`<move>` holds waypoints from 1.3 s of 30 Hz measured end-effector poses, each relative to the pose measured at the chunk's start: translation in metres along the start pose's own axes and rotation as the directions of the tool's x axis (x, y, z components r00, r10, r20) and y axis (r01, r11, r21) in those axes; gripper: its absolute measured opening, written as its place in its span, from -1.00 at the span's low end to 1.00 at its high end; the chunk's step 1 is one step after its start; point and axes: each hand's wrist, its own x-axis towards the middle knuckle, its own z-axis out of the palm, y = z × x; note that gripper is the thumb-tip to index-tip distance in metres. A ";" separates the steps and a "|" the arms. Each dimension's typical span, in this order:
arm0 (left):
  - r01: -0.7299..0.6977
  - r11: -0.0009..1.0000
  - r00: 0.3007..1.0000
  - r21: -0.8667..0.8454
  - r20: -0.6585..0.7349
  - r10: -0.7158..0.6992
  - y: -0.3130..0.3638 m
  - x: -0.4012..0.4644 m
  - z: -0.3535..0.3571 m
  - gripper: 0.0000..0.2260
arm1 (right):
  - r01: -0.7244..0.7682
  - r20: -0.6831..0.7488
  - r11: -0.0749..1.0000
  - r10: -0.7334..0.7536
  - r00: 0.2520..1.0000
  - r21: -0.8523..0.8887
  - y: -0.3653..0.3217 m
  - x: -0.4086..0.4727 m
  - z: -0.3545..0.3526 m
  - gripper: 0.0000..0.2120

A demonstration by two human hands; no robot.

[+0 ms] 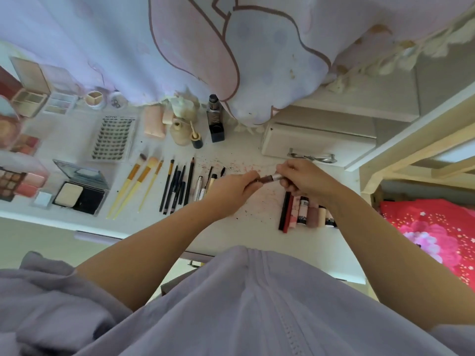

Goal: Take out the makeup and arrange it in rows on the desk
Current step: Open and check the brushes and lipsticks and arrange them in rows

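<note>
Fingers: both hands' fingers curl round one lip tube (270, 178), held level above the desk (246, 227); left hand (232, 187) grips its dark end, right hand (305, 179) pinches its silver end.
Head view, tube: brownish body with a silver collar, showing only between the two hands, clear of the desk.
Head view, desk: white top, speckled with red and dark flecks under and near the hands.
Lipsticks: a row of lipsticks (305, 210) lies side by side just near of the right hand, partly hidden by the right forearm.
Pencils: a row of dark pencils (177, 187) lies left of the left hand; a few clear and black wands lie between them and the hand.
Brushes: three yellow-handled brushes (140, 185) lie left of the pencils, bristles at the far end.
Compact: an open compact (79, 190) with a mirror lid sits left of the brushes.
Lashes: a lash tray (113, 140) lies far of the compact.
Bottles: a black bottle (215, 119) and a beige bottle (180, 132) lie in the far row, near the curtain (180, 47).
Palettes: open palettes (18, 181) sit at the far-left edge, some cut off by the frame.
Box: a white box (318, 142) with a metal handle stands far of the right hand.
Clothing: a lilac garment (244, 304) fills the near field.
</note>
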 end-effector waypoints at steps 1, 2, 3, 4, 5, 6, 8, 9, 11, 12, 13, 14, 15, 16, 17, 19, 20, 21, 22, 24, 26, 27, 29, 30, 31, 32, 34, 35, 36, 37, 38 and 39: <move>-0.005 1.000 1.000 0.004 0.008 0.005 -0.003 -0.002 -0.006 -0.74 | 0.028 0.006 1.000 -0.028 1.000 -0.001 -0.002 -0.006 0.003 -0.81; -0.014 1.000 1.000 0.003 0.014 0.014 -0.006 -0.004 -0.012 -0.74 | 0.057 0.016 0.998 -0.057 0.998 -0.008 -0.005 -0.011 0.006 -0.83; -0.023 1.000 1.000 -0.002 0.017 0.023 -0.009 -0.006 -0.016 -0.74 | 0.082 0.023 0.996 -0.082 0.996 -0.020 -0.008 -0.015 0.008 -0.85; -0.031 0.999 0.999 -0.010 0.015 0.031 -0.011 -0.009 -0.020 -0.74 | 0.095 0.028 0.995 -0.094 0.995 -0.033 -0.010 -0.020 0.010 -0.85; -0.039 0.999 0.999 -0.014 0.009 0.039 -0.013 -0.011 -0.023 -0.75 | 0.089 0.032 0.995 -0.087 0.996 -0.050 -0.012 -0.023 0.011 -0.82; -0.048 0.999 0.999 -0.011 0.006 0.048 -0.015 -0.013 -0.026 -0.75 | 0.062 0.037 0.996 -0.060 0.998 -0.065 -0.014 -0.025 0.012 -0.74; -0.071 0.997 0.997 0.001 0.006 0.071 -0.018 -0.017 -0.031 -0.76 | -0.002 0.035 0.995 0.005 0.999 -0.096 -0.016 -0.028 0.012 -0.57; -0.083 0.997 0.997 0.010 0.005 0.083 -0.018 -0.018 -0.033 -0.76 | -0.011 0.031 0.995 0.014 0.999 -0.103 -0.015 -0.029 0.012 -0.54; -0.107 0.994 0.994 0.033 0.001 0.107 -0.019 -0.020 -0.036 -0.75 | 0.016 0.043 0.996 -0.012 0.999 -0.084 -0.014 -0.032 0.012 -0.62; -0.115 0.993 0.993 0.041 -0.002 0.115 -0.019 -0.020 -0.037 -0.75 | 0.028 0.051 0.998 -0.025 0.998 -0.063 -0.015 -0.035 0.012 -0.69; -0.120 0.992 0.993 0.043 -0.005 0.120 -0.019 -0.020 -0.038 -0.75 | 0.025 0.052 0.999 -0.023 0.998 -0.042 -0.015 -0.037 0.011 -0.73; -0.125 0.991 0.992 0.043 -0.008 0.126 -0.019 -0.020 -0.040 -0.75 | 0.008 0.044 1.000 -0.007 0.999 -0.027 -0.016 -0.039 0.011 -0.72; -0.133 0.990 0.991 0.045 -0.009 0.134 -0.020 -0.020 -0.041 -0.75 | -0.011 0.031 1.000 0.011 0.999 -0.021 -0.017 -0.040 0.012 -0.67; -0.142 0.988 0.990 0.053 -0.008 0.143 -0.019 -0.020 -0.043 -0.75 | -0.023 0.016 0.999 0.023 1.000 -0.027 -0.018 -0.041 0.012 -0.62; -0.152 0.986 0.988 0.064 -0.005 0.153 -0.019 -0.020 -0.044 -0.75 | -0.021 0.004 0.999 0.022 1.000 -0.042 -0.018 -0.042 0.013 -0.59; -0.167 0.983 0.986 0.078 -0.006 0.168 -0.019 -0.021 -0.045 -0.75 | 0.013 0.008 0.999 -0.013 1.000 -0.046 -0.019 -0.044 0.014 -0.67; -0.171 0.982 0.985 0.077 -0.008 0.172 -0.019 -0.022 -0.045 -0.75 | 0.024 0.015 0.999 -0.023 1.000 -0.026 -0.019 -0.046 0.014 -0.74; -0.174 0.982 0.984 0.074 -0.011 0.175 -0.020 -0.023 -0.045 -0.75 | 0.018 0.018 1.000 -0.018 1.000 -0.003 -0.019 -0.047 0.014 -0.77; -0.176 0.982 0.984 0.071 -0.011 0.177 -0.021 -0.023 -0.045 -0.75 | -0.003 0.011 1.000 0.003 1.000 0.008 -0.018 -0.048 0.014 -0.75; -0.181 0.981 0.983 0.068 -0.006 0.182 -0.021 -0.024 -0.044 -0.74 | -0.053 -0.026 0.998 0.053 0.998 -0.015 -0.017 -0.047 0.016 -0.61; -0.179 0.981 0.984 0.075 0.006 0.179 -0.020 -0.024 -0.042 -0.73 | -0.057 -0.043 0.998 0.056 0.998 -0.037 -0.013 -0.047 0.017 -0.61; -0.175 0.982 0.985 0.078 0.013 0.174 -0.020 -0.024 -0.041 -0.73 | -0.043 -0.033 0.999 0.042 0.999 -0.026 -0.011 -0.048 0.017 -0.67; -0.167 0.983 0.986 0.076 0.019 0.166 -0.021 -0.024 -0.039 -0.73 | -0.036 -0.010 0.999 0.036 0.999 0.009 -0.010 -0.050 0.016 -0.77; -0.166 0.983 0.986 0.072 0.017 0.165 -0.022 -0.024 -0.038 -0.72 | -0.052 -0.014 0.999 0.053 0.999 0.013 -0.009 -0.050 0.016 -0.74; -0.167 0.984 0.986 0.066 0.012 0.167 -0.022 -0.024 -0.037 -0.72 | -0.072 -0.027 0.997 0.072 0.997 0.012 -0.009 -0.050 0.016 -0.68; -0.169 0.984 0.986 0.061 0.007 0.169 -0.022 -0.024 -0.036 -0.72 | -0.085 -0.039 0.996 0.085 0.996 0.013 -0.009 -0.050 0.016 -0.63; -0.169 0.984 0.986 0.063 0.006 0.169 -0.022 -0.024 -0.035 -0.73 | -0.068 -0.035 0.998 0.068 0.997 0.013 -0.006 -0.049 0.017 -0.65; -0.168 0.984 0.986 0.066 0.008 0.167 -0.021 -0.024 -0.035 -0.73 | -0.047 -0.022 0.999 0.047 0.999 0.018 -0.005 -0.050 0.017 -0.72; -0.167 0.984 0.986 0.065 0.010 0.166 -0.021 -0.024 -0.034 -0.74 | -0.032 -0.014 0.999 0.033 0.999 0.028 -0.005 -0.051 0.016 -0.78; -0.168 0.984 0.986 0.060 0.010 0.168 -0.021 -0.024 -0.034 -0.73 | -0.032 -0.012 0.999 0.032 0.999 0.036 -0.004 -0.051 0.016 -0.79; -0.171 0.984 0.985 0.054 0.007 0.171 -0.021 -0.025 -0.034 -0.73 | -0.044 -0.019 0.998 0.045 0.999 0.035 -0.004 -0.051 0.015 -0.75; -0.172 0.984 0.985 0.045 0.004 0.172 -0.021 -0.025 -0.034 -0.73 | -0.060 -0.030 0.998 0.062 0.998 0.035 -0.005 -0.051 0.015 -0.67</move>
